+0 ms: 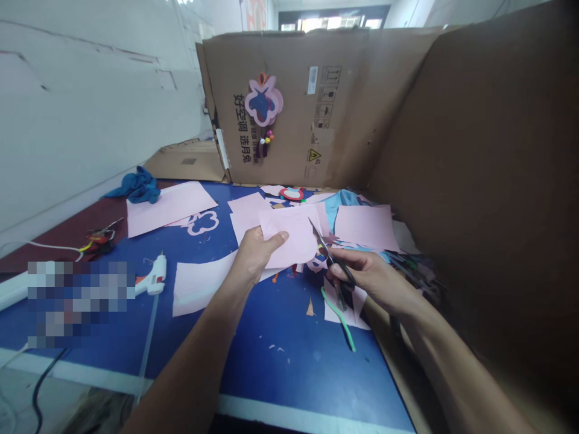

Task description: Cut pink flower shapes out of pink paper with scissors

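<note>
The fingers point(274, 239) of our left hand point(253, 253) pinch a pink paper sheet point(292, 238) at its lower left edge, thumb on top, and hold it up just left of the frame's centre. Our right hand point(371, 277), right of centre, is curled around the dark handles of a pair of scissors point(328, 253). The blades point up and left and meet the sheet's right edge; we cannot tell how far they are parted.

Below our right hand a green strip point(344, 325) lies across a scrap of pale paper on the blue table point(289, 361), with small paper bits scattered nearby. Under our left wrist lies a larger white paper piece point(199, 286). To its left rests a white glue gun point(154, 274), nozzle toward the frame's left.

Further up, more pink sheets overlap behind the held one, and another pink sheet point(366, 226) sits to the right. A pink flower outline point(203, 223) lies left of centre beside a wide pink sheet point(167, 208). A crumpled blue cloth point(136, 187) sits at the middle left, with a small red-and-yellow tool point(99, 238) below it.

At the back stands a cardboard wall point(316, 108), and a pink-and-blue flower ornament point(263, 102) hangs on it. A second cardboard panel point(488, 181) fills the right of the frame.
</note>
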The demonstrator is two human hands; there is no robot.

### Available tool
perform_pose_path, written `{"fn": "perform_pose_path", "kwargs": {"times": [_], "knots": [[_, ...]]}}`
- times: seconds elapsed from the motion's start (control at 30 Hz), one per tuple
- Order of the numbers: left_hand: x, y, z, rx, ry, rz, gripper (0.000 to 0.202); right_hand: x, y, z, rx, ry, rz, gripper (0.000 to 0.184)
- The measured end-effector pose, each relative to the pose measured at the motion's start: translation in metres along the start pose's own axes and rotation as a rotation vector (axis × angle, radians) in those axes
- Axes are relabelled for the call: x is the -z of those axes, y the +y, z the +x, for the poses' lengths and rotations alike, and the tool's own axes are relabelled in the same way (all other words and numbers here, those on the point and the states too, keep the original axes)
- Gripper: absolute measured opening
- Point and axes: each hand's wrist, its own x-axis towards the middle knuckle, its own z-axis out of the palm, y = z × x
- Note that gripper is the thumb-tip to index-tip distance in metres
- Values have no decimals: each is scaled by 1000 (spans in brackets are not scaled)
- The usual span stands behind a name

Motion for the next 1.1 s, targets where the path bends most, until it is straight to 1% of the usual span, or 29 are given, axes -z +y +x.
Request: {"fn": "perform_pose_path", "kwargs": {"times": [0.23,0.33,0.47,0.77,0.93,1.1], "knots": [[1,0,-1,2,-14,-6,40,3,4,0,13,2,13,52],[2,0,0,8,-15,-10,42,4,6,0,10,-6,-8,55],[2,1,0,12,-19,-13,42,3,3,0,17,-11,-21,63],[1,0,0,26,-27,-27,45,0,1,1,-2,18,-13,61],[2,-1,1,52,-31,-51,45,0,2,3,4,-17,-4,63],[1,1,0,43,-32,-55,46,-1,4,2,7,-6,15,62]]}}
